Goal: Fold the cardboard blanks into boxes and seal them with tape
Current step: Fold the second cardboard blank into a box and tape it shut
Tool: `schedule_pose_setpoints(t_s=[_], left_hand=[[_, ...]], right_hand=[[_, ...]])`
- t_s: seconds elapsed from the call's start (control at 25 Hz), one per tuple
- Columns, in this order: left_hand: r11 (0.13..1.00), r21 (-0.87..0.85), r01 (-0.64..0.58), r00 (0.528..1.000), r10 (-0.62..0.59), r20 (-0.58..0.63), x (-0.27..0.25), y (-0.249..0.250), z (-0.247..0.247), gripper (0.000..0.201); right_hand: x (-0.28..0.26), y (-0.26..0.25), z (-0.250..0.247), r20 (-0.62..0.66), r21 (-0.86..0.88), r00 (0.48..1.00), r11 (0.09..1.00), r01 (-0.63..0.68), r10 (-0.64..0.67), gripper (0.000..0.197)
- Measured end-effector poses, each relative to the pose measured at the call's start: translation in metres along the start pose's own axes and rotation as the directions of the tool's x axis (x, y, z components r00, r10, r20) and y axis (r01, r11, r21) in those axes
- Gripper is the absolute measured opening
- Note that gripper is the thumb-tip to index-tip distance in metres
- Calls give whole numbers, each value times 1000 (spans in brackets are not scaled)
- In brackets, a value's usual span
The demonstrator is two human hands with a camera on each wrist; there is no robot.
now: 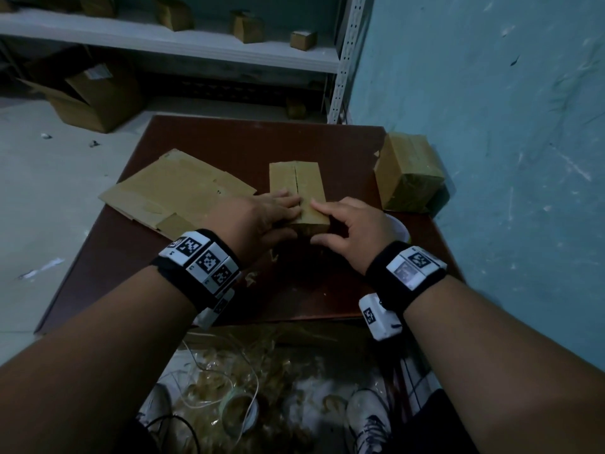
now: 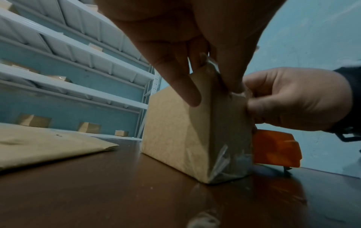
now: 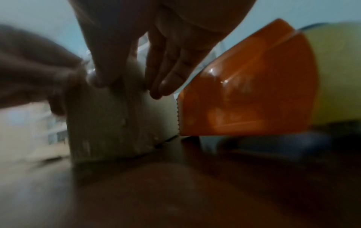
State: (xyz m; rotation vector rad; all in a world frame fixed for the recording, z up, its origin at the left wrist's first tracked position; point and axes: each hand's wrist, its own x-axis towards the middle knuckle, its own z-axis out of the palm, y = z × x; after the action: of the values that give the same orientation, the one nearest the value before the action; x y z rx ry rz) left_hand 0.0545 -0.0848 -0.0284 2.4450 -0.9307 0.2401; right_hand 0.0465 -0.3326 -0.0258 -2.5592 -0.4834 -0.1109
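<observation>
While the box (image 1: 296, 185) stands mid-surface (image 1: 229, 136), top seam shut, the left hand (image 1: 258, 221) presses straight fingers on top and the right hand (image 1: 347, 227) pinches its near end. Rub the tape down firmly there; the orange dispenser (image 2: 275, 148) sits just beside.

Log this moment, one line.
box: near end taped | left hand: presses box top | right hand: pinches box end | tape dispenser: on table

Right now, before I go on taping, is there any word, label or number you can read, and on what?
No text reads clearly.
The left wristband and right wristband: black-and-white square code patterns; tiny characters beside them too small to read.
The white label on the open carton under the shelf: blurred.
On the box, flat blanks and orange tape dispenser: no print visible.
</observation>
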Motion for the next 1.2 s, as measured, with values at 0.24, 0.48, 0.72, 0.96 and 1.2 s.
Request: schedule_pose_setpoints(t_s=[0.24, 0.48, 0.72, 0.96, 1.2], left_hand=[[998, -52, 21, 999, -19, 42, 1, -1, -6, 53], [994, -103, 44, 998, -38, 53, 0, -10, -9, 49], [995, -83, 48, 998, -45, 39, 1, -8, -6, 49], [992, -114, 53, 999, -51, 17, 3, -2, -4, 51], [992, -119, 39, 999, -36, 21, 2, -4, 3, 55]], right_hand=[[0, 6, -5, 27, 71, 999, 997, 15, -17, 58], [3, 13, -20, 148, 263, 989, 962, -67, 28, 44], [2, 3, -4, 5, 176, 994, 978, -109, 109, 56], [10, -13, 14, -20, 235, 952, 927, -292, 305, 50], [11, -17, 26, -71, 366, 906, 856, -365, 417, 42]])
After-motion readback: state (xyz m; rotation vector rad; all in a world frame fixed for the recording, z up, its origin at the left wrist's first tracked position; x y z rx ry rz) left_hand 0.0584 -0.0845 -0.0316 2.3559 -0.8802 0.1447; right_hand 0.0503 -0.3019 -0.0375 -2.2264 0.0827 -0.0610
